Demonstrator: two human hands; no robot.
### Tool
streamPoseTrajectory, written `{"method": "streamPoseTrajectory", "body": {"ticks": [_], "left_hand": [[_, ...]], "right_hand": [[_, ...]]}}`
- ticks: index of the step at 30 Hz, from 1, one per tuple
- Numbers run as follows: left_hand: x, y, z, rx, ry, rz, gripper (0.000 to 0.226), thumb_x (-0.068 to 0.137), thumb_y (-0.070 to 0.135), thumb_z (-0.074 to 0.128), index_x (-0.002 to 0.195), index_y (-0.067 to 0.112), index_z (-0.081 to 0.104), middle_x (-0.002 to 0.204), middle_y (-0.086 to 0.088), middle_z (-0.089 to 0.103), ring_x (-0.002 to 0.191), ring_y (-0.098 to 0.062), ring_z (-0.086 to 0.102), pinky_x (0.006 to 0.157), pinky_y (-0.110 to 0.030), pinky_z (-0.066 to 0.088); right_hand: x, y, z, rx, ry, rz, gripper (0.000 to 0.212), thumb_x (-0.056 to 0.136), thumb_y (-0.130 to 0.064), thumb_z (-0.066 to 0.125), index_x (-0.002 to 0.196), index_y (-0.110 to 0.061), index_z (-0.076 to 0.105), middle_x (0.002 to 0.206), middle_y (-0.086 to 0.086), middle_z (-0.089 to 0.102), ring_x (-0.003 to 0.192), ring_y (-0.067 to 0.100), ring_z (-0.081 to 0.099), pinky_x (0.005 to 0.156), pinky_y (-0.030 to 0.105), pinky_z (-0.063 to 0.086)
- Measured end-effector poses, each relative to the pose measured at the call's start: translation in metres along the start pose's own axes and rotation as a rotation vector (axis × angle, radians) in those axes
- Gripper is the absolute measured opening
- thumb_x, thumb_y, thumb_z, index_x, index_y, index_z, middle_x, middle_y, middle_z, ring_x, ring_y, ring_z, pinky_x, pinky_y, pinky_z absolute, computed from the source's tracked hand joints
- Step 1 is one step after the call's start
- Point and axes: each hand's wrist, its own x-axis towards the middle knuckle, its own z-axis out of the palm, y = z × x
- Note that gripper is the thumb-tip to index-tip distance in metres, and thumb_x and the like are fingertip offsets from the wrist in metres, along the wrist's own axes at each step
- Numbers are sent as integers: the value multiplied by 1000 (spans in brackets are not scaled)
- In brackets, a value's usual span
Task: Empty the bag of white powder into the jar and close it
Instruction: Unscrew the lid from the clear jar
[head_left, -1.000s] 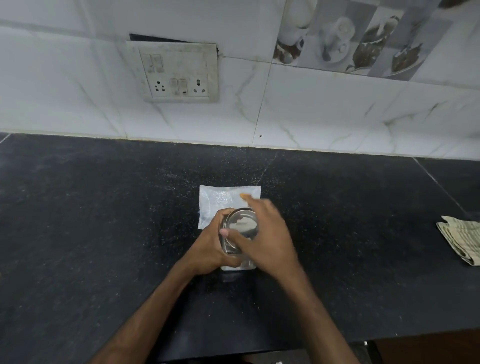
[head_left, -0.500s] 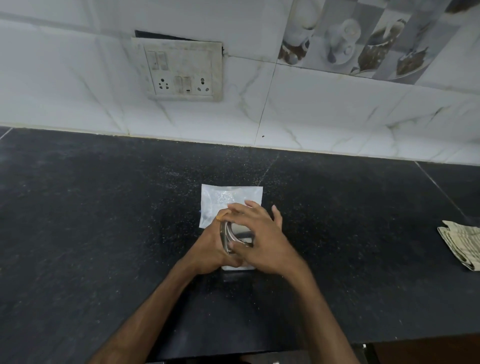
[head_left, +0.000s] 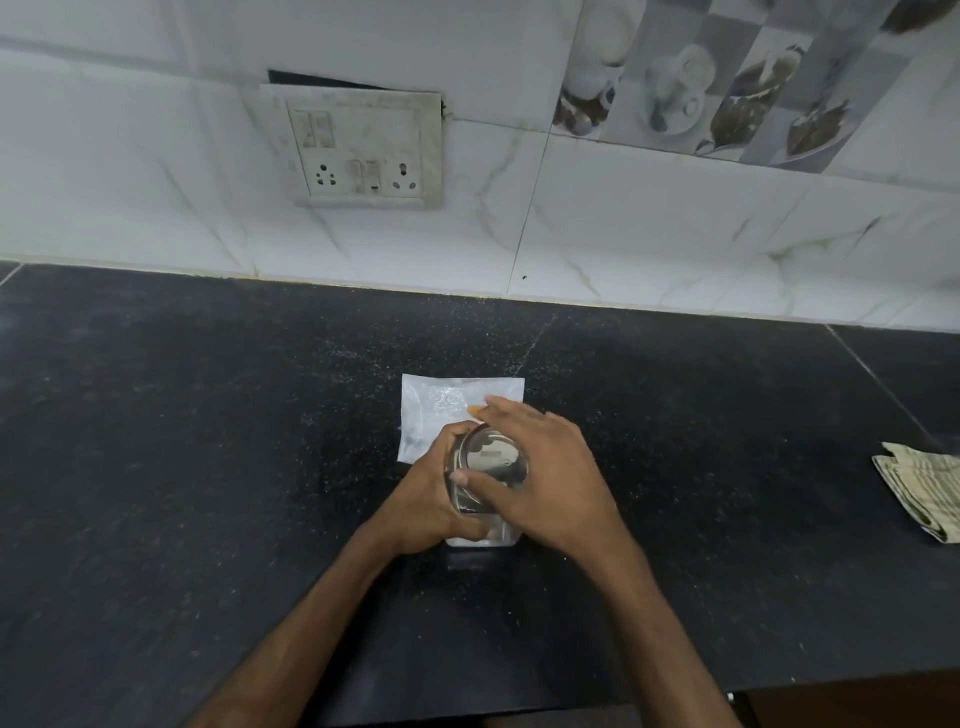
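— Where the two forearms come in over the near edge of the counter (head_left: 208, 467), what do the hands have?

— Both are on the jar (head_left: 456, 499). The left hand (head_left: 434, 499) wraps round its left side, fingers curled against the glass. The right hand (head_left: 550, 478) lies over the top, with its thumb on the near rim of the lid (head_left: 493, 457) and its fingers curved over the far rim, so the lid is gripped between them.

— Is the lid seated?

— It sits on the jar's mouth, shiny metal facing up. Whether it is fully tight I cannot tell.

— And the white powder (head_left: 478, 541)?

— It shows as a pale band through the glass at the jar's base, just below the hands.

— The bag (head_left: 441, 405)?

— It lies flat on the counter just behind the jar. It is clear plastic, and the hands hide its near part. The right fingertips hang over its far right part. Whether the jar touches it I cannot tell.

— Anything else on the dark stone?

— A folded paper (head_left: 924, 488) lies well off to the right, at the edge of view. Fine white specks are scattered around the bag.

— Farther back?

— White marbled wall tiles (head_left: 623, 218) rise from the counter's back edge. A grimy switchboard (head_left: 369, 150) is set in them, above and left of the jar, and a picture tile (head_left: 727, 78) with cups and bowls is at upper right.
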Motion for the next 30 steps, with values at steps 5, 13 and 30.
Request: {"method": "streamPoseTrajectory", "body": {"ticks": [5, 13, 30], "left_hand": [[0, -1, 1, -9, 4, 2, 98, 55, -6, 88, 136, 20, 39, 133, 9, 53, 125, -3, 53, 95, -15, 47], [-1, -2, 3, -52, 6, -35, 96, 57, -10, 86, 135, 20, 38, 127, 1, 60, 118, -13, 62, 92, -24, 53], [0, 2, 10, -23, 27, 3, 94, 57, -10, 88, 132, 22, 40, 130, 1, 57, 120, -9, 60, 93, -18, 48]], "right_hand": [[1, -8, 10, -145, -17, -17, 57, 85, -51, 59, 138, -32, 54, 143, -4, 54, 129, 17, 53, 112, 41, 40], [3, -33, -16, -368, -180, 226, 99, 78, -77, 58, 156, -29, 22, 147, 8, 49, 131, 29, 52, 108, 42, 40], [13, -26, -18, -368, -386, -7, 81, 81, -34, 76, 150, -35, 34, 147, 4, 40, 131, 28, 45, 108, 44, 39]]}}
